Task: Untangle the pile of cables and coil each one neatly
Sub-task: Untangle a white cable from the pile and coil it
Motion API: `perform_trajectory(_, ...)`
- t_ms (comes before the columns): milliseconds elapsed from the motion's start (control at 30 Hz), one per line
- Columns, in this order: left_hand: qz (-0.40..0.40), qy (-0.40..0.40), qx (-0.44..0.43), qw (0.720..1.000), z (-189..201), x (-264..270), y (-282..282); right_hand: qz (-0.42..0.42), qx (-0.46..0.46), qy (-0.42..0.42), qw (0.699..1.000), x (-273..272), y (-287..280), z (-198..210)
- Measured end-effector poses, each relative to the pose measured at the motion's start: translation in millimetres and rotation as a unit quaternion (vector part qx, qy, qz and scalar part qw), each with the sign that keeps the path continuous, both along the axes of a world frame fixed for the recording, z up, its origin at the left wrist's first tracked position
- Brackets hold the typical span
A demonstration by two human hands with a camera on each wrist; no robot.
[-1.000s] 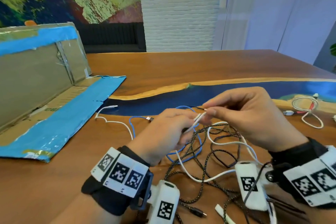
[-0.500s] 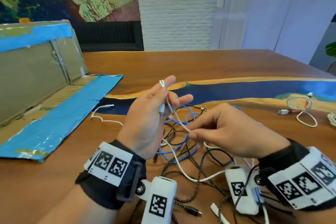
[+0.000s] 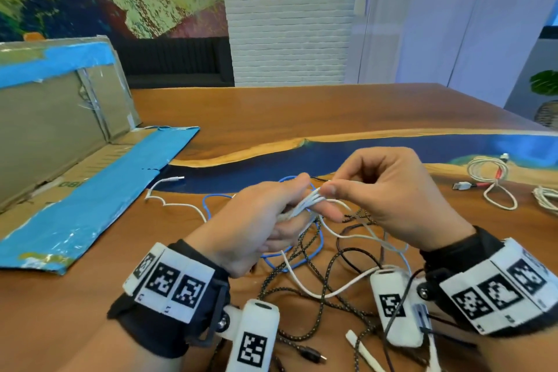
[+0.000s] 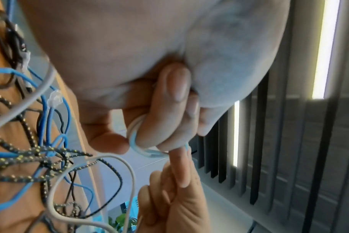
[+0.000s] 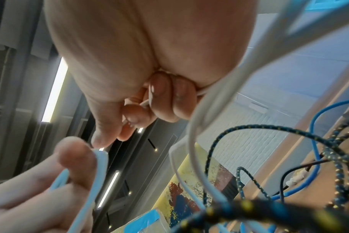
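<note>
1. Hands first: half a second ago my left hand (image 3: 256, 226) was raised with its fingers spread and a single turn of white cable (image 3: 305, 205) draped over them; now it is lower, at the centre of the frame, with its fingers curled round a small bundle of several white strands.
2. My right hand (image 3: 389, 196) has come up from lower right to meet it. Its thumb and forefinger pinch the same white cable just beside the left fingertips.
3. The left wrist view confirms the hold: loops of white cable (image 4: 137, 141) ring one curled finger, and a right fingertip touches the loop from below.
4. I read this as another turn laid onto the coil, so winding is under way, not untangling.
5. The cable's free run drops from the bundle to the lower centre of the frame and lies on the table (image 3: 302, 112) among the braided black cable (image 3: 302, 269) and the blue cable (image 3: 320, 238). Whether it passes under them I cannot tell.
6. One white plug end (image 3: 175, 179) lies left of centre near the cardboard (image 3: 54, 130); I cannot tell which cable it belongs to.
7. At the right edge, a coiled white cable (image 3: 489, 178) rests well apart from the pile, so at least one looks finished; the braided and blue ones are not yet coiled.
</note>
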State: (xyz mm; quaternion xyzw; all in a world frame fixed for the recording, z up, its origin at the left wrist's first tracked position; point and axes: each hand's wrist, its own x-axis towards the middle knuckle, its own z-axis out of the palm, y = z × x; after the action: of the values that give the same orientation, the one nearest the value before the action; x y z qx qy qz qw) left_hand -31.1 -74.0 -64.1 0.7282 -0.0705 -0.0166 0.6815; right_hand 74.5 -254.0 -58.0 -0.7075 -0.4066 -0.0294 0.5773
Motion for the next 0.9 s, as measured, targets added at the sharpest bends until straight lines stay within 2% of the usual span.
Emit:
perform_trajectory(133,0.028,-0.05,-0.091,0.994,4,0,2,-0.007,0.009,0.014,1.0,8,-2,-1)
perform_trajectory(267,0.097,-0.105,-0.205,0.968,9,1,0,0.042,-0.033,0.122,0.991,8,2,-8)
perform_trajectory(400,0.155,-0.125,-0.276,0.94,13,4,3,0.066,-0.048,0.155,0.984,4,10,-14)
perform_trajectory(533,0.204,-0.145,-0.32,0.914,14,5,11,0.119,0.051,0.22,0.967,3,13,-14)
perform_trajectory(667,0.217,-0.139,-0.336,0.906,14,5,15,0.128,0.192,0.282,0.931,2,15,-9)
perform_trajectory(767,0.215,-0.132,-0.354,0.9,12,7,13,0.155,0.204,0.305,0.917,0,12,-5)
perform_trajectory(833,0.216,-0.133,-0.376,0.891,12,7,13,0.158,0.168,0.293,0.928,-3,11,-4)
perform_trajectory(900,0.217,-0.139,-0.399,0.88,13,6,15,0.136,0.09,0.237,0.958,-4,10,-8)
